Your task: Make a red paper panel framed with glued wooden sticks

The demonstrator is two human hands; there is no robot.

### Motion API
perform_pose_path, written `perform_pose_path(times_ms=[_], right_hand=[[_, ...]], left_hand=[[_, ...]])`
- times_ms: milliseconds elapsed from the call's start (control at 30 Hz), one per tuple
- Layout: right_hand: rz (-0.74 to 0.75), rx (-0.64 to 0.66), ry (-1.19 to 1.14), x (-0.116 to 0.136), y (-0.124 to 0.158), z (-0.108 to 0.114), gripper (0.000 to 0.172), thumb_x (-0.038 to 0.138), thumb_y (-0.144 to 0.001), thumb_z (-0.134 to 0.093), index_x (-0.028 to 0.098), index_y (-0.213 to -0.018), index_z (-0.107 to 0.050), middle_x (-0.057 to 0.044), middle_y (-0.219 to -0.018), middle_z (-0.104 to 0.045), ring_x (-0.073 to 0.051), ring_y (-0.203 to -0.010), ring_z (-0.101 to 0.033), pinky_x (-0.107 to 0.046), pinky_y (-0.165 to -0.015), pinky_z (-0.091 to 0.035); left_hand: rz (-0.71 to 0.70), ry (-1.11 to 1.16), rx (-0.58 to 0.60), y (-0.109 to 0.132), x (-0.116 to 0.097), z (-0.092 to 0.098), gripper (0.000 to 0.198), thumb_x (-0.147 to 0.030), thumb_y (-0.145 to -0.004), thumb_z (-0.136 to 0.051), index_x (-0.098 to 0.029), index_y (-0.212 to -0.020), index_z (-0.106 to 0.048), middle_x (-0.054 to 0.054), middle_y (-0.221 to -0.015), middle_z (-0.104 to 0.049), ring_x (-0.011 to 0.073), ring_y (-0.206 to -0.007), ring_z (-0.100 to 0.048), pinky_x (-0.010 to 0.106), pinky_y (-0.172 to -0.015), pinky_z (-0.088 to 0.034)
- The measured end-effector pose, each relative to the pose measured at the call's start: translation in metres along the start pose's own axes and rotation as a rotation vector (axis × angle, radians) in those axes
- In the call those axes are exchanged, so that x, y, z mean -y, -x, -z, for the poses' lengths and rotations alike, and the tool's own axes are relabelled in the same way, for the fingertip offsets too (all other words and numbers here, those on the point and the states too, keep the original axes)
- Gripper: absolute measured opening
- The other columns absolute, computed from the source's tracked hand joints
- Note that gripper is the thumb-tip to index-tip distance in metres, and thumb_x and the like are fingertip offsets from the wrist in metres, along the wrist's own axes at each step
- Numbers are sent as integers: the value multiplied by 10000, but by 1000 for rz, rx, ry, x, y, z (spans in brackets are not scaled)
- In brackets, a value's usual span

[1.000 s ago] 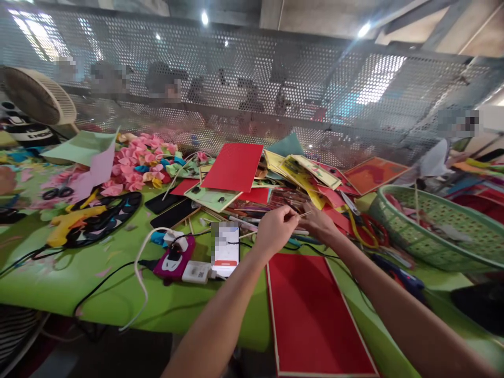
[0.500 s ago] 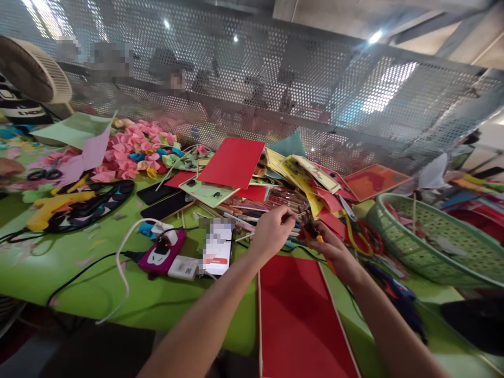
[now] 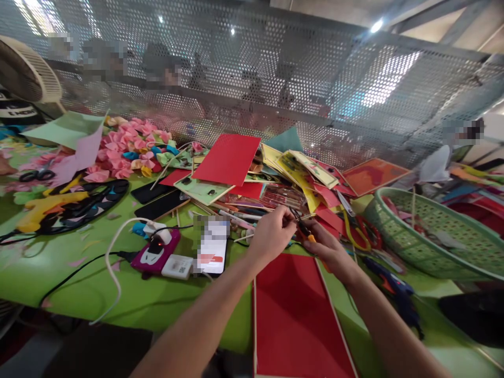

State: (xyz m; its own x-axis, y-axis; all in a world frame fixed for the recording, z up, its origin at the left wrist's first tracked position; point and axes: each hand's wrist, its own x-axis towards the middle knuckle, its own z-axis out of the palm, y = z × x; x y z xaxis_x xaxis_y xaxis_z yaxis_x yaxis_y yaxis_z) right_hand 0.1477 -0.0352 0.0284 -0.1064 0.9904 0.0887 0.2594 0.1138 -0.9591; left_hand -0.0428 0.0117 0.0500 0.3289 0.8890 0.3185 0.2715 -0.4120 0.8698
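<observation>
My right hand (image 3: 328, 247) is closed around a pair of pliers (image 3: 311, 238) with orange handles and a dark head, the head pointing up and left. Close beside that head, my left hand (image 3: 275, 231) pinches a thin light stick (image 3: 309, 216), most of it hidden by the fingers and pliers. Below both hands lies a red board (image 3: 303, 315) with pale edges. Behind them is a jumble of pens, sticks and decorated cards (image 3: 202, 188).
A green basket (image 3: 417, 247) and a blue glue gun (image 3: 389, 283) are at the right. To the left are a phone (image 3: 212, 247), a purple power socket (image 3: 155, 257), a yellow glue gun (image 3: 51, 207) and pink paper flowers (image 3: 129, 142). A perforated metal screen (image 3: 255, 79) stands behind.
The pliers' head has moved left, closer to my left hand's fingertips. My left hand keeps its pinch. The view has shifted slightly.
</observation>
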Motion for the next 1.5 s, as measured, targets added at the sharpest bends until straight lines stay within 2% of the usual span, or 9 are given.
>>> perform_pose_path(times_ms=[267, 433, 533, 733, 1000, 1167, 1333, 1433, 1500], right_hand=[[-24, -8, 46, 5, -2, -1, 426, 520, -790, -730, 254, -1102, -613, -36, -957, -658, -250, -959, -632, -380, -884, -544], [-30, -10, 88, 5, -2, -2, 397, 400, -757, -669, 227, -1112, -633, -43, -1007, -681, -244, -950, -627, -355, -839, -526], [-28, -43, 199, 6, -1, -4, 414, 294, -696, -609, 212, -1101, -630, -21, -927, -670, -225, -850, -604, -344, -786, -503], [10, -109, 363, 2, -1, -8, 170, 270, -712, -565, 227, -875, -588, 30, -764, -559, -172, -700, -473, -290, -649, -411], [20, -147, 387, -4, -2, -4, 156, 270, -713, -544, 235, -864, -559, 47, -701, -497, -158, -641, -434, -278, -585, -357], [21, -149, 424, -5, -2, -5, 192, 273, -755, -513, 232, -926, -590, 55, -686, -469, -151, -603, -425, -274, -566, -346], [36, -155, 539, 2, -4, 6, 337, 318, -803, -561, 230, -1120, -633, 15, -834, -619, -198, -743, -564, -304, -682, -435], [57, -175, 826, 7, -9, 14, 485, 369, -833, -585, 219, -1295, -594, -74, -1132, -692, -279, -953, -646, -363, -792, -474], [43, -186, 1043, 10, -16, 15, 564, 405, -859, -592, 220, -1390, -551, -118, -1245, -681, -317, -985, -670, -392, -785, -489]], left_hand=[[-29, -51, -11, 0, 3, -4, 111, -109, -895, -610, -219, -905, -596, 24, -896, -744, 188, -862, -706, 281, -788, -499], [-16, -96, 3, 0, 3, -6, 101, -112, -905, -611, -212, -919, -609, 52, -940, -769, 217, -909, -731, 298, -812, -520], [-6, -112, 24, 1, 4, -8, 94, -115, -907, -615, -205, -933, -624, 63, -945, -777, 232, -924, -740, 306, -816, -527], [-16, -182, 52, 1, 4, -6, 55, -175, -941, -619, -207, -978, -644, 65, -981, -783, 237, -929, -742, 313, -795, -527], [-67, -273, -17, 2, 7, -8, 52, -173, -919, -652, -210, -894, -625, 53, -964, -771, 209, -892, -714, 290, -745, -489], [-40, -256, -2, -1, 7, -7, 82, -174, -932, -634, -206, -855, -631, 42, -889, -760, 195, -834, -701, 282, -715, -454], [-41, -177, -41, -5, 3, 10, 131, -281, -973, -640, -205, -867, -648, 35, -845, -747, 178, -797, -681, 276, -702, -450], [-17, -111, -112, -7, 1, 23, 194, -345, -1008, -578, -213, -898, -669, 31, -787, -710, 160, -715, -650, 269, -650, -470], [7, -70, -151, -9, 0, 29, 195, -344, -1010, -558, -216, -925, -679, 36, -794, -697, 157, -704, -645, 263, -629, -494]])
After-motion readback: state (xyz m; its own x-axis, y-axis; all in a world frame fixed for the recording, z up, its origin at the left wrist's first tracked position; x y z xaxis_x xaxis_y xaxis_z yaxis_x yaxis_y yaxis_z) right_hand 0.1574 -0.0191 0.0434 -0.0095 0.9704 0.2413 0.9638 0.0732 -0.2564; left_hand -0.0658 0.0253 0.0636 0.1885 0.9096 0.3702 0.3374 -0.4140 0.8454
